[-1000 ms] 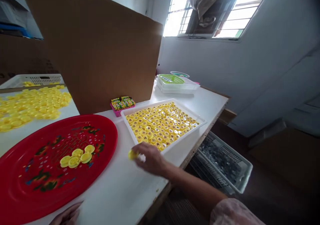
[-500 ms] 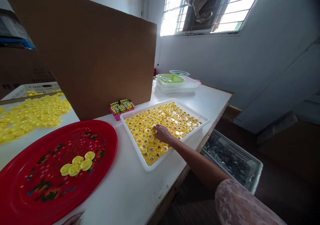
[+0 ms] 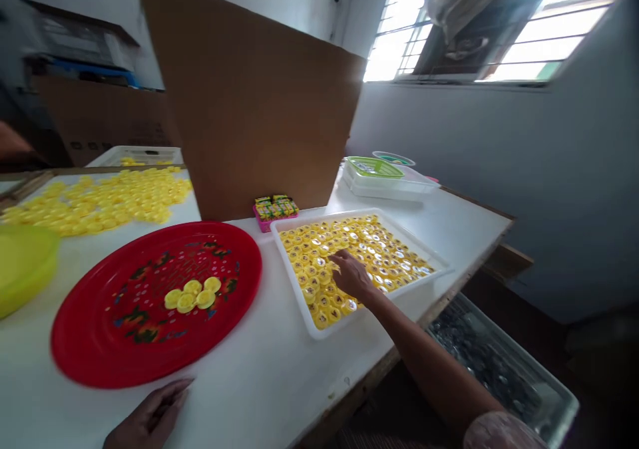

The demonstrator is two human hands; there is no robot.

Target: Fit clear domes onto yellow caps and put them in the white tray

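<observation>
My right hand (image 3: 352,276) reaches into a shallow white tray (image 3: 292,277), its fingertips down among the yellow plastic caps (image 3: 369,243) packed inside. Whether those fingers grip a cap is hidden. My left hand (image 3: 150,414) lies on the white table (image 3: 259,389) at the near edge, holding nothing, just below a round red patterned plate (image 3: 124,342). A small cluster of yellow caps (image 3: 192,296) sits on that plate, out of reach of neither hand's touch.
Loose yellow caps (image 3: 100,199) spread beyond a tall cardboard panel (image 3: 259,116). A yellow-green bowl (image 3: 20,269) sits far left, near a person's forearm (image 3: 12,144). A pink basket of small packets (image 3: 275,212) and stacked white trays (image 3: 384,181) stand behind. A crate (image 3: 499,369) lies below the table's right edge.
My right hand has moved from the tray's front edge, where it held a yellow cap, into the tray among the caps. My left hand has come further into view on the table.
</observation>
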